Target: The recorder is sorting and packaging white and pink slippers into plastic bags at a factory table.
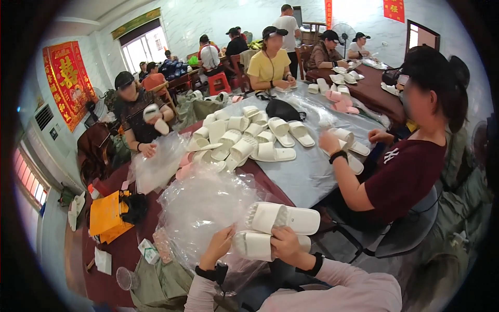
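My right hand grips a pair of white slide slippers, held side by side with their toes pointing left. My left hand pinches the edge of a clear plastic bag, close to the slippers' toe ends. The slippers' front ends are against the plastic; whether they are inside the bag I cannot tell. Just beyond my hands lies a heap of clear plastic bags. Farther off, many loose white slippers are piled on the table, with a few pink slippers at the pile's near left.
At right a person in a dark red shirt handles white slippers. A person in black at far left holds slippers, and one in yellow works opposite. On the left are a yellow bag, a clear cup and a small box.
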`<state>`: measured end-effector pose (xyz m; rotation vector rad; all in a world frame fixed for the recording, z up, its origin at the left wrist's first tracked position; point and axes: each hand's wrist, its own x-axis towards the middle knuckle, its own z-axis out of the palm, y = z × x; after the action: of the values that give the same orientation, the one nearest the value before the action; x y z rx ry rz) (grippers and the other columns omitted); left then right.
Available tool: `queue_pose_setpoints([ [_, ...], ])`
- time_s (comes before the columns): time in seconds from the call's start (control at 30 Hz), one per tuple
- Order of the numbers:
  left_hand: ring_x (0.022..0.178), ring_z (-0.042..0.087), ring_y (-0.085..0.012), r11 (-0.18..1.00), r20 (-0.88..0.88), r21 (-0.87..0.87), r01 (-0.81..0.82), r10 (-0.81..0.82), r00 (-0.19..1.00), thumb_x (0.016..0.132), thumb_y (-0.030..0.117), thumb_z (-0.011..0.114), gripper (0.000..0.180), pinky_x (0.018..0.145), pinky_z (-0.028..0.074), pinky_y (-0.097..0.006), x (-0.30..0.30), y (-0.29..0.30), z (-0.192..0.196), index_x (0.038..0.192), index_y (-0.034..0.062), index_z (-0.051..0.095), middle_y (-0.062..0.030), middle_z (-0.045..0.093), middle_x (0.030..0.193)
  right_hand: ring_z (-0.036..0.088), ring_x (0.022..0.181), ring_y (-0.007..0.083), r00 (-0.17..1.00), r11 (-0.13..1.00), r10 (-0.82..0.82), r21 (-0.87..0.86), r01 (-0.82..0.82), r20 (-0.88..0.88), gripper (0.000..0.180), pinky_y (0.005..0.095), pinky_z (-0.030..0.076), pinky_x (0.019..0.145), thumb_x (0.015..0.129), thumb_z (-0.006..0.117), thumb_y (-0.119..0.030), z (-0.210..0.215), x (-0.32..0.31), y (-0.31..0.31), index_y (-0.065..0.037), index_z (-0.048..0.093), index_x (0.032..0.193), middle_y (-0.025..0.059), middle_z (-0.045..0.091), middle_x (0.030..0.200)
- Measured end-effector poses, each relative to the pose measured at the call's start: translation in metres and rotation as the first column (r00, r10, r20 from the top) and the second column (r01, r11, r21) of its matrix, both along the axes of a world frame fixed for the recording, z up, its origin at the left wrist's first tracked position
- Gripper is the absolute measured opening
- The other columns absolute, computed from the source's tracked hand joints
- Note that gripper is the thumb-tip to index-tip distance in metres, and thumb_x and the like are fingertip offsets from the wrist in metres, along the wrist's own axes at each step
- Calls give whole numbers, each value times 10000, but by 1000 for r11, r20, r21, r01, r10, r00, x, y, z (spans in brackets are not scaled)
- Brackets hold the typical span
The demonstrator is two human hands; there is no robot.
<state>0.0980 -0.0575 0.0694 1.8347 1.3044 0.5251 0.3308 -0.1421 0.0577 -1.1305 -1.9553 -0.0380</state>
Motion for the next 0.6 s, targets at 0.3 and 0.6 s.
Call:
queue_pose_setpoints([
  [0.3,1020,619,-314,999,29,38,-38,37,999,961,251,456,364,855,464,-330,1,-8,12,1229,28,560,-222,615,1117,575,959,296,988,989,-149,-6,150,46,187,391,436,825,599,622,-82,3,2,-1,-15,594,771,147,579,985],
  [0.6,1122,547,-201,996,223,-84,-37,54,973,958,140,445,368,974,391,-279,-9,-6,10,1257,-63,513,-158,592,1224,574,947,302,987,987,-155,-23,156,42,197,400,449,836,607,617,-94,0,-1,-3,-13,574,781,147,566,961],
])
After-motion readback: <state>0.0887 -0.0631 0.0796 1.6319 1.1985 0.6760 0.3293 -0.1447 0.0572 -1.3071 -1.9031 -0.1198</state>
